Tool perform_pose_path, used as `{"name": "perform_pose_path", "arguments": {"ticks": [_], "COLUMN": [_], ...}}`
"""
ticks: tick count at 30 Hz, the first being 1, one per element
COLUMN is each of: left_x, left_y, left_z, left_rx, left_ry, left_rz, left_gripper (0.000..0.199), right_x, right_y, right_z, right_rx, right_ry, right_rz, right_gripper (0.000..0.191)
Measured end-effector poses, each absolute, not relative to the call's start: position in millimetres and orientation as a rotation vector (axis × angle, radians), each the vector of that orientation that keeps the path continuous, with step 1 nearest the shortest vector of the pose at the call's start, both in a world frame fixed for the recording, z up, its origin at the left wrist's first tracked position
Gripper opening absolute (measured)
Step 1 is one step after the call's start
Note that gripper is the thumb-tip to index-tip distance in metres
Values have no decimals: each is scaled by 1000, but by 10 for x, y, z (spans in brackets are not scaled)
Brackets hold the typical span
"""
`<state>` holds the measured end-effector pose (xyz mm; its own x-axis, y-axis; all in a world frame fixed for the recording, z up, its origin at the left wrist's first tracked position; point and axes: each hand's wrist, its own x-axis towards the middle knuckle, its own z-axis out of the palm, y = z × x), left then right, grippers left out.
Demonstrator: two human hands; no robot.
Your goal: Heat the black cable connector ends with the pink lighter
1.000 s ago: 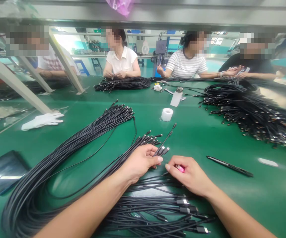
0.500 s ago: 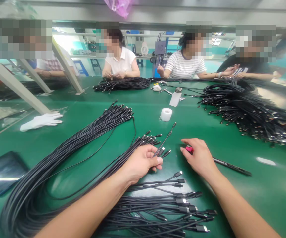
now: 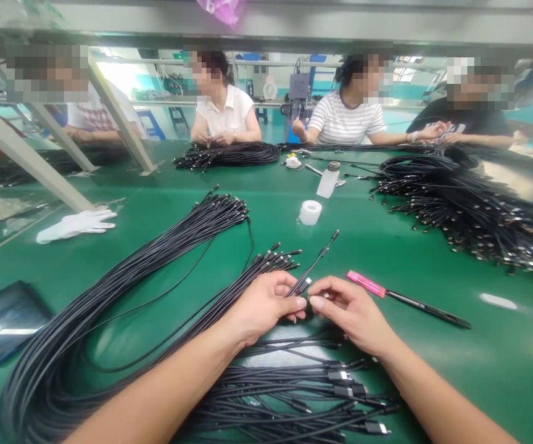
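My left hand is closed on several black cables. Their plug ends stick out past its thumb and fingers, one pointing up and to the right. Fingertip to fingertip with it, my right hand pinches the end of one of these cables, whose plug is mostly covered by the fingers. A large looped bundle of black cables lies under and left of my left forearm. More cable ends with metal-tipped plugs are spread below both hands.
A pink-and-black pen-like tool lies right of my right hand. Ahead are a tape roll, a white bottle and a white glove. A big cable pile stands at right. Several people sit across the green table.
My right hand has moved left, away from the pink-and-black tool, and its fingers have closed on a cable end beside my left hand. The upright cable tip has shifted slightly right.
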<state>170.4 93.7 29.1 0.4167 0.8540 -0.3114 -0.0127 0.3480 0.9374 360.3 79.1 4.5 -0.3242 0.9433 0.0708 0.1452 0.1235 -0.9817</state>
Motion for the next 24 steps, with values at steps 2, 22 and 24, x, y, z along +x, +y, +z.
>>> {"name": "perform_pose_path", "arguments": {"ticks": [2,22,24], "left_x": [1699,1696,1699], "left_y": [950,936,937], "left_z": [297,283,276], "left_rx": [1078,1109,1116], "left_ry": [1014,1014,1004], "left_rz": [738,697,695], "left_gripper": [28,33,32], "right_x": [3591,3556,3557], "right_y": [794,783,778], "right_z": [47,18,29], "right_rx": [-1117,-1060,-1084], "right_ry": [-1637,-1500,-1504], "right_rz": [1250,1415,1404], "right_gripper": [20,30,27]}}
